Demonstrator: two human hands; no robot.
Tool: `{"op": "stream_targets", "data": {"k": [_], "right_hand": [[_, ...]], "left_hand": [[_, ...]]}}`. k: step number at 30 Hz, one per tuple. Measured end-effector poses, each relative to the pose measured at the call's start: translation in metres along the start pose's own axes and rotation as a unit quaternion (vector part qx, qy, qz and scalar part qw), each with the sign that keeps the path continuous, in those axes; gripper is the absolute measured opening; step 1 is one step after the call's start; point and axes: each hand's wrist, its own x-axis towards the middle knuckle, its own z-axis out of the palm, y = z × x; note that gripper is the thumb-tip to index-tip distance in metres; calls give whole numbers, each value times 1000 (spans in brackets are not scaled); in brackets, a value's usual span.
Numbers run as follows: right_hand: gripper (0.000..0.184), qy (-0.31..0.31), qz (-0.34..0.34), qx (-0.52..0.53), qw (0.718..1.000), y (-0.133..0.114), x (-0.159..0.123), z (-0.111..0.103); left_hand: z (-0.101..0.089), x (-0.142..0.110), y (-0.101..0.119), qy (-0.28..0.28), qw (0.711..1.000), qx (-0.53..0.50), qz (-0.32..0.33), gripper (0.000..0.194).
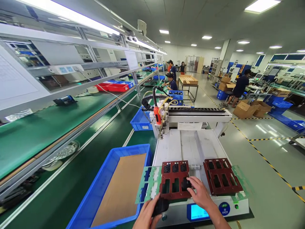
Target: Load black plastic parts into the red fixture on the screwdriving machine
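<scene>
My right hand (199, 192) closes its thumb and fingers on a small black plastic part (185, 184) at the lower right slot of the left dark-red fixture plate (172, 181). Three like parts, one of them a black housing (175, 167), sit in that plate's back row. Its other two front slots hold nothing. At the plate's front left corner, my left hand (148, 213) grips another black plastic part (160, 206), apart from the plate. A second dark-red fixture plate (221, 176) with bare slots lies to the right.
Both plates lie on a white screwdriving machine (195, 143) with an orange driver head (157, 115) behind. A blue bin (111, 152) lined with cardboard stands left. A green conveyor belt (71, 117) runs along the left. Several people work farther back.
</scene>
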Motion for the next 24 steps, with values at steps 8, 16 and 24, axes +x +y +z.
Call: {"op": "stream_targets", "data": {"k": [8,16,24], "right_hand": [[48,-67,-34,-82,994,0,3,-3],[34,-19,44,-128,991,-12,14,10],[57,-68,-77,-8,995,-46,2,28]], "left_hand": [[16,63,52,-210,973,93,30,84],[23,73,62,-263,956,133,8,94],[31,73,55,-245,956,154,52,109]]}}
